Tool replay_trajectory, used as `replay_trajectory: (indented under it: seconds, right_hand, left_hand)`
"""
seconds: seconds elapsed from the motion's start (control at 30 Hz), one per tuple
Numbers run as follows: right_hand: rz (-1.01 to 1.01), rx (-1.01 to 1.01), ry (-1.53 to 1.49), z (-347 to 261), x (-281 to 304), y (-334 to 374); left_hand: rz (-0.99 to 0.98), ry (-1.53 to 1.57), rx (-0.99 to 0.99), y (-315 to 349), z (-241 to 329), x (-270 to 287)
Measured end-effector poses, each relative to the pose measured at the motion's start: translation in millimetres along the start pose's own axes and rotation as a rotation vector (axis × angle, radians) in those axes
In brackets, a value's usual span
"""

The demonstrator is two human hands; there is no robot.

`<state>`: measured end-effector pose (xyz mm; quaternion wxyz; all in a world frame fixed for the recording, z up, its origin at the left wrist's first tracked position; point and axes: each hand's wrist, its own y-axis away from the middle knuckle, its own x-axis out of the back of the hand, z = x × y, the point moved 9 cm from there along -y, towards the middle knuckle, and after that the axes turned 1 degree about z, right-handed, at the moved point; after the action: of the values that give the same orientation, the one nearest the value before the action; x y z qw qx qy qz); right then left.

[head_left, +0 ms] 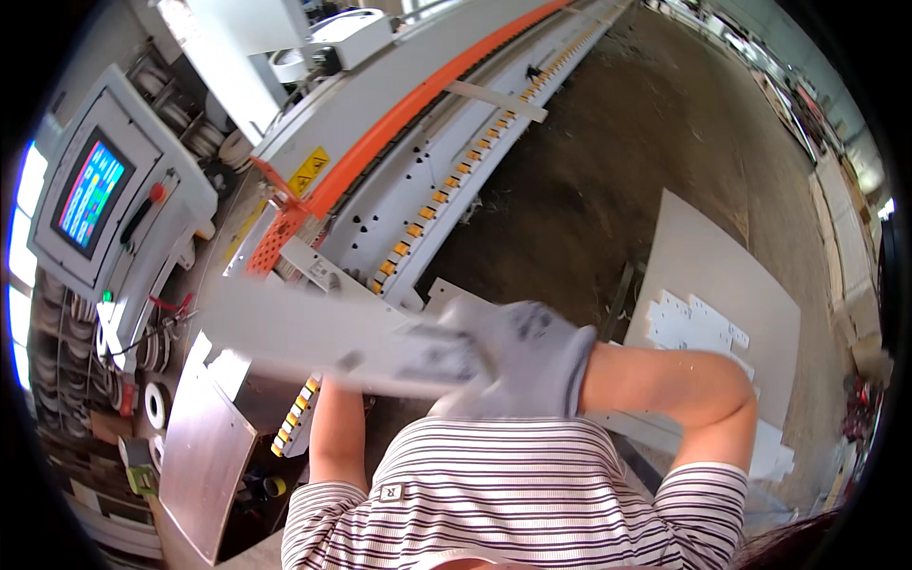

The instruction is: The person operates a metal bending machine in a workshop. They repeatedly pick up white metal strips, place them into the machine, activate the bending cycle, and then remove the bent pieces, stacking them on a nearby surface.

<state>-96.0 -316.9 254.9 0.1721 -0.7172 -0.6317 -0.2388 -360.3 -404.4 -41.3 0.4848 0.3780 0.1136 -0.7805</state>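
Note:
A long, narrow pale grey board [304,332] lies across in front of my chest, smeared by motion. My right hand [527,351], in a grey glove with dark patches, is closed on the board's right end. My left forearm [338,427] rises behind the board, which hides the left hand and its fingers. Just beyond the board is the near end of a long machine with an orange guard [380,142] and a row of yellow rollers [415,231].
At the left stands a control panel with a lit screen [92,193] and a red knob [157,193]. A flat brown-grey panel [204,451] is at lower left. To my right, white drilled pieces [693,323] rest on a large grey sheet [712,252]. A strip [499,100] juts from the machine.

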Motion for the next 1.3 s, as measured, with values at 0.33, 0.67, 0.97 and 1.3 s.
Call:
replay_trajectory:
  seconds: [0.33, 0.67, 0.97, 1.3]
  right_hand:
    - [0.319, -0.517, -0.026, 206.5, 9.9, 56.9]
    - [0.425, -0.548, -0.232, 244.2, -5.7, 77.0]
    - [0.501, -0.605, -0.455, 280.8, -2.9, 75.4]
    - [0.551, -0.625, -0.514, 320.4, 9.3, 74.5]
  left_hand:
    - [-0.006, 0.126, 0.208, -72.3, -0.5, 60.9]
    - [0.123, 0.105, 0.197, -134.4, -5.6, 97.2]
    - [0.222, 0.027, 0.199, -138.4, -7.9, 95.8]
    - [0.236, 0.084, 0.263, -176.3, -42.9, 31.3]
